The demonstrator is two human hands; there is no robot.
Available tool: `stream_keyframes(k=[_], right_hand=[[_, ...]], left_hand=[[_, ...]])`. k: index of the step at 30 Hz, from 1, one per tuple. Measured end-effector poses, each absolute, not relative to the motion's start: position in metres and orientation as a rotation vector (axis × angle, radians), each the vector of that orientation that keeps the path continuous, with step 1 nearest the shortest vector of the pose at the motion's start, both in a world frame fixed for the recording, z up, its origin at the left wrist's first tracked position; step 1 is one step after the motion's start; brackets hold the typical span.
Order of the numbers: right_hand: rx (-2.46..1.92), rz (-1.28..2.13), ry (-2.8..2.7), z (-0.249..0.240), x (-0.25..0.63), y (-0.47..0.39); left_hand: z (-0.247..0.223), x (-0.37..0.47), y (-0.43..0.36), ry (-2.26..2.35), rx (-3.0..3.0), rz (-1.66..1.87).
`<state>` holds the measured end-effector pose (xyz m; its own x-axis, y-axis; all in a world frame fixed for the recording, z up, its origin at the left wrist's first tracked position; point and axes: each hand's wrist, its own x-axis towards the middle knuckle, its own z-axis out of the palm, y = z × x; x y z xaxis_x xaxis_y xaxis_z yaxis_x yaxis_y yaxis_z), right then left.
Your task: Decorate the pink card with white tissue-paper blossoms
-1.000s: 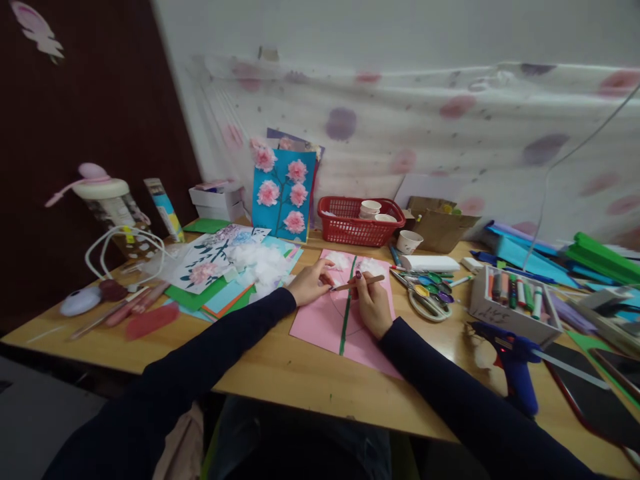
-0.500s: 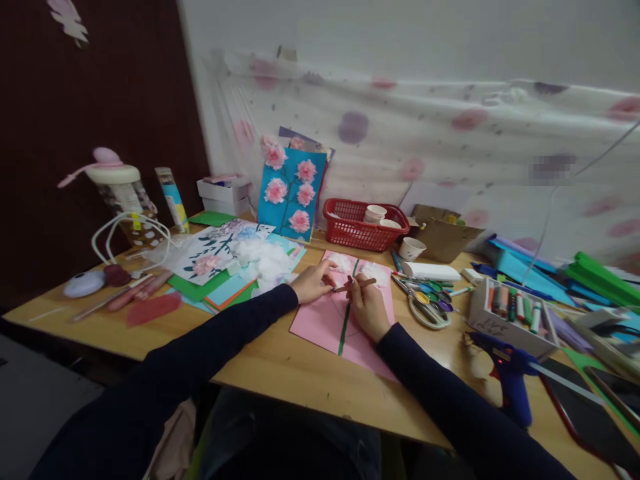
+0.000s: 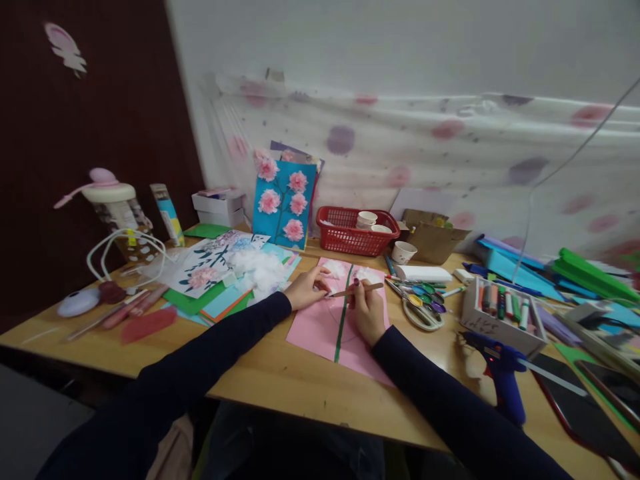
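A pink sheet point(image 3: 320, 330) lies on the table, with a green stripe point(image 3: 342, 327) down its middle and white fluffy tufts point(image 3: 364, 273) near its top. In my right hand point(image 3: 369, 312), a thin brown stick point(image 3: 373, 287) is gripped, slanting across the stripe with its tip toward the left. My left hand point(image 3: 306, 289) rests at the sheet's left edge, its fingers curled near the stick's tip; whether they pinch anything is too small to tell.
White fluff point(image 3: 263, 270) lies on coloured papers at the left. Behind stand a blue flower picture point(image 3: 283, 213) and a red basket point(image 3: 350, 243). Scissors point(image 3: 423, 317), a marker box point(image 3: 493, 330) and a blue glue gun point(image 3: 505, 383) are at the right.
The view has shifted, so the scene sits slightly lower and further left. The stick now lies flatter in my right hand, and my left fingers are a little apart from its tip.
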<state>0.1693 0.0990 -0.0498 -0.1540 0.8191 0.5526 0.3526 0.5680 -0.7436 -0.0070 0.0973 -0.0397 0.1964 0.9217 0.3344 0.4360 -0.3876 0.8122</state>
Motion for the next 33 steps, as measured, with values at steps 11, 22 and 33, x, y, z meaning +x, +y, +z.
stream_keyframes(k=[11, 22, 33], right_hand=[[-0.939, 0.781, -1.556, -0.053, 0.172, 0.103], [-0.909, 0.833, -1.509, -0.053, 0.170, 0.103], [-0.887, 0.863, -1.517, -0.050, 0.170, 0.100]], left_hand=[[0.079, -0.092, 0.063, 0.660, 1.152, 1.928], [0.063, -0.150, 0.023, 1.010, 1.449, 1.499], [-0.016, -0.149, 0.028, 1.811, 1.844, 0.420]])
